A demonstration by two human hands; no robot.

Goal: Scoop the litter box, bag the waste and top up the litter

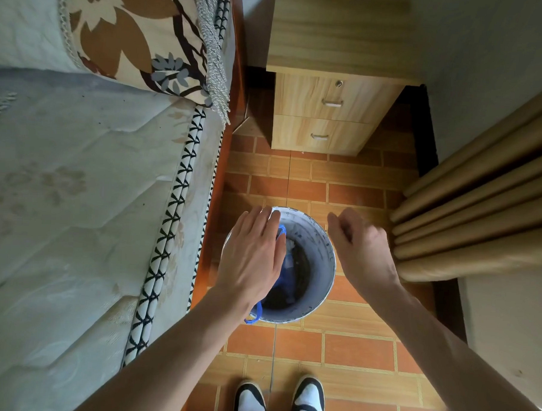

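Note:
A round white bucket [324, 266] stands on the tiled floor between the bed and the curtain. Inside it lie dark contents, scraps of white and a blue bag [287, 268]. A blue cord handle [255, 316] hangs at its near left rim. My left hand [252, 254] hovers flat over the bucket's left side, fingers straight, holding nothing. My right hand [361, 243] hangs just right of the rim with loosely curled fingers and nothing in it. No litter box or scoop is in view.
A bed with a mattress [77, 197] and a flowered pillow [131, 34] fills the left. A wooden drawer cabinet [326, 114] stands ahead, tan curtains [481, 199] hang on the right. My shoes [279, 401] stand on the orange tiled floor [350, 348].

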